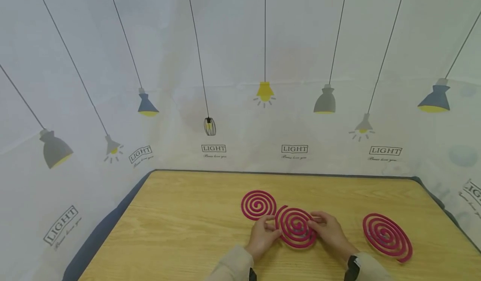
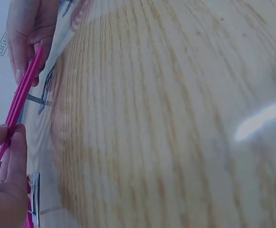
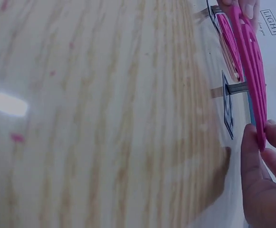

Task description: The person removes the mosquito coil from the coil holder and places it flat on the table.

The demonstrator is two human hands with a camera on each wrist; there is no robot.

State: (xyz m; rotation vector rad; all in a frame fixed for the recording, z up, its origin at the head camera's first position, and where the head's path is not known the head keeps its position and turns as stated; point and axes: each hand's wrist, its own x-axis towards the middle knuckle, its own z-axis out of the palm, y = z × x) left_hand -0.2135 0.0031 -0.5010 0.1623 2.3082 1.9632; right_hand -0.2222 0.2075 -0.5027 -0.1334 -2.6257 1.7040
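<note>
A magenta mosquito coil (image 1: 297, 227) is held low over the table between both hands. My left hand (image 1: 262, 237) pinches its left edge between thumb and fingers. On the opposite edge, the thumb and fingers of my right hand (image 1: 330, 232) grip the rim. Side-on in the wrist views, the coil (image 3: 253, 71) looks thin and slightly bowed. Under it stands a small metal stand (image 3: 238, 87) with a flat frame base, its upright reaching up to the coil's underside.
A second magenta coil (image 1: 258, 205) is just behind my left hand. To the right, a third coil (image 1: 387, 237) sits tilted, with grey metal showing through its rings. The wooden table (image 1: 169, 231) meets a white sheet (image 1: 240, 64) printed with lamps.
</note>
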